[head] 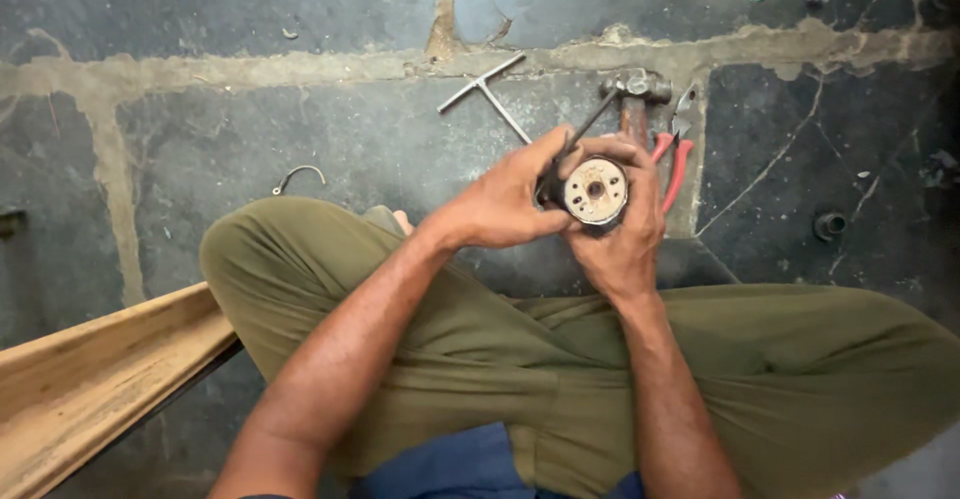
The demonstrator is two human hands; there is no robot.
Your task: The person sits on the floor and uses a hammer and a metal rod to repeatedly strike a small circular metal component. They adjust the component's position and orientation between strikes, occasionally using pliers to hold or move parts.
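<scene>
Above crossed legs: both hands clamped on a round metal part.
Wooden plank [95,379] crowds lower left; olive trousers [800,379] fill below. Right hand [625,244] cups the rusty disc-faced cylinder [596,191], pale face, dark centre hole; left hand [510,199] grips a thin dark tool [585,129] against it. Beyond: hammer [635,94], red pliers [676,154], T-wrench [490,94] on stone floor [250,19].

The hands [560,209] are hiding the sides of the round metal part [595,191], and the wooden plank [90,384] is running off the left edge.
</scene>
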